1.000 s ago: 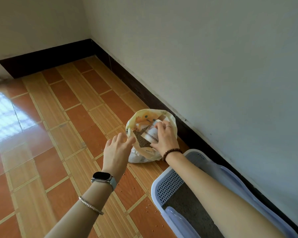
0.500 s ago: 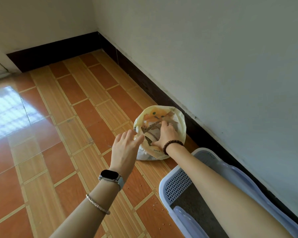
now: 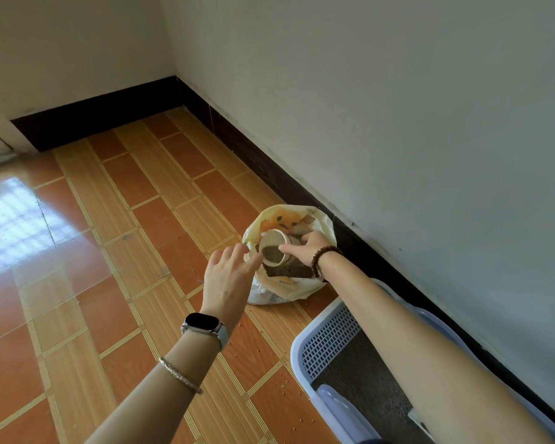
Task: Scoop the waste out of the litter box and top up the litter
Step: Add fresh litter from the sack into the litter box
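A yellow litter bag [image 3: 285, 219] stands open on the floor by the wall, with dark litter inside. My right hand [image 3: 305, 249] grips a white paper cup [image 3: 274, 248] at the bag's mouth; the cup lies tilted on its side, holding some litter. My left hand [image 3: 228, 277] reaches to the bag's near rim with fingers spread and its fingertips at the edge. The pale blue litter box [image 3: 327, 334] sits at the lower right, with a grid step at its end and grey litter inside. My right forearm crosses over it.
The white wall and its dark skirting board [image 3: 269, 168] run along the right. Orange floor tiles [image 3: 125, 251] spread to the left, with scattered litter grains [image 3: 282, 382] in front of the box. A pale scoop handle [image 3: 343, 411] lies in the box.
My right hand has lifted the cup up out of the bag's litter and turned its mouth toward me. The left hand stays at the bag's rim.
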A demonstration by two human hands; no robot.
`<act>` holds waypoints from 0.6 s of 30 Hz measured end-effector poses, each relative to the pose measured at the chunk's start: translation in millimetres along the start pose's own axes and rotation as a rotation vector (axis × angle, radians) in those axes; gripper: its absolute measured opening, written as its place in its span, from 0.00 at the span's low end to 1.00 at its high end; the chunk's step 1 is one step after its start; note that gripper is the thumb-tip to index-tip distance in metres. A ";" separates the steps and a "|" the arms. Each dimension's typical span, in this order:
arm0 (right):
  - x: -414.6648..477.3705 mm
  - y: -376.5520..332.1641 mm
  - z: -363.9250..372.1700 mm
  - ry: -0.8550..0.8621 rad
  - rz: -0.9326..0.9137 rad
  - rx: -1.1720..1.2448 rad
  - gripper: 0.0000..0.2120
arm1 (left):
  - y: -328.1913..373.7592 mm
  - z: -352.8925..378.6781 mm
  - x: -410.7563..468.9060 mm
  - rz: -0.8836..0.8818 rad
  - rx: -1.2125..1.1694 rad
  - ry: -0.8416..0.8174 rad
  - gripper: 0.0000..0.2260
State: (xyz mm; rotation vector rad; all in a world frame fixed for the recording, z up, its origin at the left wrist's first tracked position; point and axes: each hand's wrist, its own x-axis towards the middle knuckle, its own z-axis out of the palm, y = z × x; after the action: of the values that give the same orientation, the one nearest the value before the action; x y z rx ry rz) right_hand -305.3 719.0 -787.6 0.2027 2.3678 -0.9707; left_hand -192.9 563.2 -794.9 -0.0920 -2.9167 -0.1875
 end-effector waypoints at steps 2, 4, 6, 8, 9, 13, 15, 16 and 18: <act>-5.0 -2.5 -7.9 -0.013 0.017 0.091 0.33 | -1.0 -0.5 1.5 0.002 0.010 -0.010 0.21; -13.6 -6.5 -13.5 -0.031 0.027 0.204 0.31 | -1.6 -1.3 2.8 -0.005 0.024 -0.033 0.19; -17.3 -3.5 -17.6 -0.065 0.017 0.369 0.37 | -0.6 -2.4 4.0 -0.015 0.034 -0.060 0.17; -19.5 4.3 -21.5 -0.093 0.014 0.564 0.38 | 1.5 -3.7 4.6 -0.029 0.042 -0.087 0.15; -25.5 6.7 -24.3 -0.110 0.021 0.655 0.35 | 2.6 -4.5 4.6 -0.036 0.047 -0.094 0.14; -52.9 20.3 -35.9 -0.141 0.036 0.872 0.18 | 12.2 -9.1 6.2 -0.038 0.060 -0.099 0.12; -66.8 27.6 -42.2 -0.140 0.035 0.912 0.12 | 21.4 -12.7 8.3 -0.013 0.066 -0.091 0.10; -72.6 31.5 -45.6 -0.129 0.033 0.920 0.10 | 26.4 -14.5 9.2 0.004 0.062 -0.085 0.09; -84.3 39.8 -53.0 -0.108 0.020 0.942 0.10 | 34.7 -16.3 10.1 0.048 0.048 -0.070 0.05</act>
State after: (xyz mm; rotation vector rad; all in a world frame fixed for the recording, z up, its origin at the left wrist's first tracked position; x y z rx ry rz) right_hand -245.7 790.2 -734.0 0.5005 1.6380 -1.9565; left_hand -196.6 595.8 -772.7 -0.1644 -2.9827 -0.1083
